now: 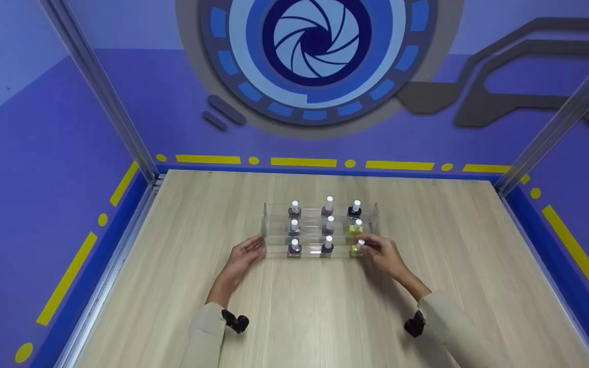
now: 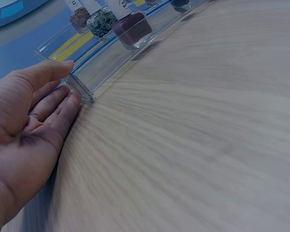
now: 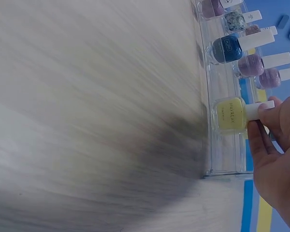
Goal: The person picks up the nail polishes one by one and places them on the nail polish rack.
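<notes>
A clear tiered stand point(image 1: 311, 250) holds several nail polish bottles with white caps in three rows. My right hand point(image 1: 385, 255) pinches the white cap of a yellow nail polish bottle point(image 3: 230, 115) between thumb and fingers. That bottle sits upright in the lowest row, at the stand's right end. At the opposite end, my left hand point(image 1: 246, 258) touches the stand's side panel point(image 2: 81, 89) with loosely bent fingers and thumb. Beside the left hand in its wrist view is a dark purple bottle point(image 2: 133, 30) in the front row.
Another yellow bottle point(image 1: 356, 228) stands in the middle row, just behind the pinched one, with a dark bottle point(image 1: 355, 209) above it. The stand rests on a light wooden table point(image 1: 304, 317). Blue patterned walls point(image 1: 136, 102) enclose the back and sides.
</notes>
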`<state>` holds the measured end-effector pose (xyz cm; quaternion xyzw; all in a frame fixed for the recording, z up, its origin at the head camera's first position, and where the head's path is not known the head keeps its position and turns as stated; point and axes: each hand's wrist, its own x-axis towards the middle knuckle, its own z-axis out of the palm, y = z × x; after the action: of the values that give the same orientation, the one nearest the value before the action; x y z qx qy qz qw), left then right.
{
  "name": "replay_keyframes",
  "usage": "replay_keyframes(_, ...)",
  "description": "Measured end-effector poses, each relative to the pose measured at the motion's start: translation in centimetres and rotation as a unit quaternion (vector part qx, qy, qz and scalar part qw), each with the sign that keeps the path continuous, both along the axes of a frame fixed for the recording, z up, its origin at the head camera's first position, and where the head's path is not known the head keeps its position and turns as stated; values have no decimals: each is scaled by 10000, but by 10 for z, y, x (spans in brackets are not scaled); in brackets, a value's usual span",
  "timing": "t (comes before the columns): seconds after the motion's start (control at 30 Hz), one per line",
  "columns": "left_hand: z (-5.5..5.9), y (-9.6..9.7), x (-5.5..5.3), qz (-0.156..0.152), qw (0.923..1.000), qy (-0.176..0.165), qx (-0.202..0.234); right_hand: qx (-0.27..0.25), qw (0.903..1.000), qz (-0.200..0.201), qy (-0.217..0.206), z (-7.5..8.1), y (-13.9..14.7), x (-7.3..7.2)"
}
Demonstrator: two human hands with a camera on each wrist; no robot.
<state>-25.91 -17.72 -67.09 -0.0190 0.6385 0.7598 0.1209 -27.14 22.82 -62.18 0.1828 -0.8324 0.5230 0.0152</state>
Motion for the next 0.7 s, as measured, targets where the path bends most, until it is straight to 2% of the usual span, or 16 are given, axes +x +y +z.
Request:
replay_keyframes(0.43, 1, 2, 1, 97, 9998, 41, -153, 74, 9998, -10, -157, 8, 6, 5)
replay_keyframes(0.7, -1, 4, 1, 207, 9995, 125, -184, -14, 9999, -116, 86, 15, 17, 12)
